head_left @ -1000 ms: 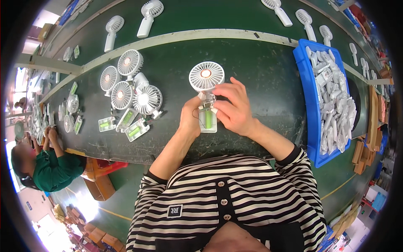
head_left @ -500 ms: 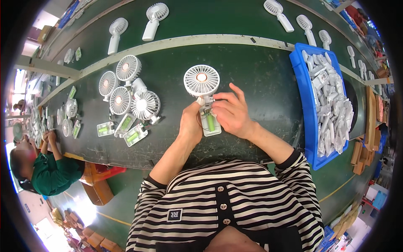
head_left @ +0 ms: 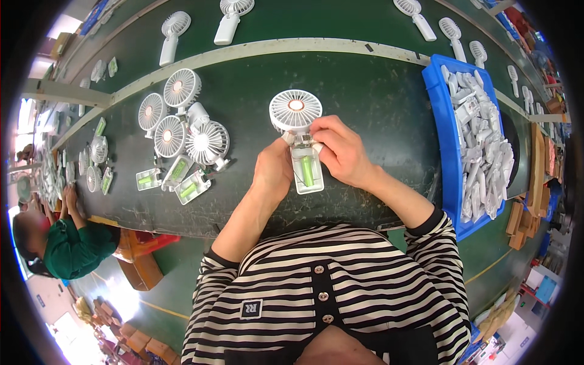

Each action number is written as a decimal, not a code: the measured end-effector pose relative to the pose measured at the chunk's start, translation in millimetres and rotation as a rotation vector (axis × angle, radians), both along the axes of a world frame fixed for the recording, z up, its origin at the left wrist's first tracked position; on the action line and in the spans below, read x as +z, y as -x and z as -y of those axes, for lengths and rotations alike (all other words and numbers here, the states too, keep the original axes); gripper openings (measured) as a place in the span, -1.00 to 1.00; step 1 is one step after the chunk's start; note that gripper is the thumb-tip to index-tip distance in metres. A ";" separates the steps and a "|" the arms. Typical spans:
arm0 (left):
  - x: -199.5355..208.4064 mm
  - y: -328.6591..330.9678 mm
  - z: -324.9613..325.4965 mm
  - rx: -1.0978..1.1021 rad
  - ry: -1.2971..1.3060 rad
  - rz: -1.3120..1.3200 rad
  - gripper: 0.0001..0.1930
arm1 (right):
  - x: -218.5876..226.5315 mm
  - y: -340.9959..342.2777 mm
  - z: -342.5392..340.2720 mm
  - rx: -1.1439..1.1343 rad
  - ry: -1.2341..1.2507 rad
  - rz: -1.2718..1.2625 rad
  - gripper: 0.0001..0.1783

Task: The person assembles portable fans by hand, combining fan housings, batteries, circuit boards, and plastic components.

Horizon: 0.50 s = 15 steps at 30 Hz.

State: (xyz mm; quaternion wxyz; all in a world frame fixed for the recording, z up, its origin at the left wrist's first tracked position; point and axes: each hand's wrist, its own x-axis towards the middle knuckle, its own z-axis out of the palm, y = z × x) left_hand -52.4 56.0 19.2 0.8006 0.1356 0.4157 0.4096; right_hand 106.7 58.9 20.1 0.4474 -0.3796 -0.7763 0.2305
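Note:
A white handheld fan (head_left: 295,111) with a round slatted head and a copper-coloured centre is between my hands over the green work table (head_left: 255,79). Its handle lies opened, showing a green battery cell (head_left: 308,171) in a clear-white casing. My left hand (head_left: 274,167) grips the fan at the left of its neck, thumb and finger pressed together. My right hand (head_left: 344,151) pinches at the right side of the neck, fingers closed on the joint just below the head. The small parts under the fingertips are partly hidden.
Several unfinished fans (head_left: 176,131) with opened handles lie in a cluster at the left. A blue bin (head_left: 439,121) of white plastic pieces stands at the right. Beyond a pale rail (head_left: 274,47), finished-looking fans (head_left: 174,36) lie on a green surface. A co-worker (head_left: 76,243) sits far left.
My right hand has shifted from over the opened handle up to the neck, its raised fingers now curled in. More of the handle and battery shows. The whole view has shifted slightly.

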 end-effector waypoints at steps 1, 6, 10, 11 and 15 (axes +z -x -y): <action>1.8 -0.3 0.0 0.000 0.007 -0.006 -0.68 | 0.0 -0.4 0.2 -0.001 -0.002 0.013 -0.86; 6.7 -0.9 -1.2 0.002 0.028 -0.022 -0.71 | 0.0 0.1 -1.2 0.011 0.027 0.004 -0.84; 7.3 -0.1 -1.4 0.010 0.037 0.000 -0.71 | 1.2 0.7 -0.9 0.015 0.035 0.021 -0.86; 7.5 -0.3 -1.4 0.017 0.040 0.010 -0.71 | 2.0 0.6 -0.9 0.015 0.037 0.021 -0.86; 4.9 1.5 -1.6 -0.013 0.016 0.016 -0.68 | 2.1 1.0 -1.1 0.022 0.006 0.038 -0.85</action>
